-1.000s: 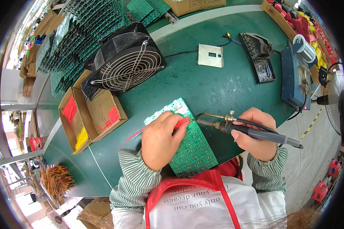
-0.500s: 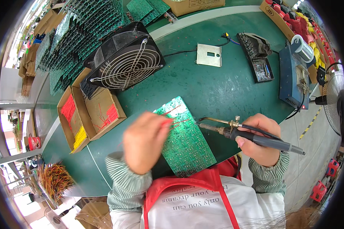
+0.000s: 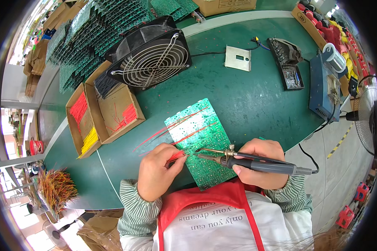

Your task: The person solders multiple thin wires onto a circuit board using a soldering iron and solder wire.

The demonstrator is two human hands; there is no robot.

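Observation:
A green circuit board [image 3: 215, 144] lies tilted on the table in front of me. Several red wires [image 3: 163, 130] stretch across its upper part and stick out past its left edge. My left hand [image 3: 159, 169] is closed in a pinch on a small bunch of red wires [image 3: 178, 156], their ends at the board's left-middle area. My right hand [image 3: 262, 163] grips a soldering iron [image 3: 264, 165] with a thin brass-coloured feed tube [image 3: 213, 150] above its tip. Both tips hover close to the wire ends over the board; whether they touch I cannot tell.
Left of the board stand cardboard trays [image 3: 107, 140] with red, yellow and black wires. Behind them are a black fan [image 3: 155, 62] and stacked circuit boards [image 3: 100, 33]. A metal plate [image 3: 238, 58], an iron holder [image 3: 287, 62] and a blue soldering machine with a solder spool [image 3: 324, 88] stand farther right.
My left hand has moved down along the board's left edge with red wires in its fingers. The iron has come left and down to meet them. The whole view has shifted slightly.

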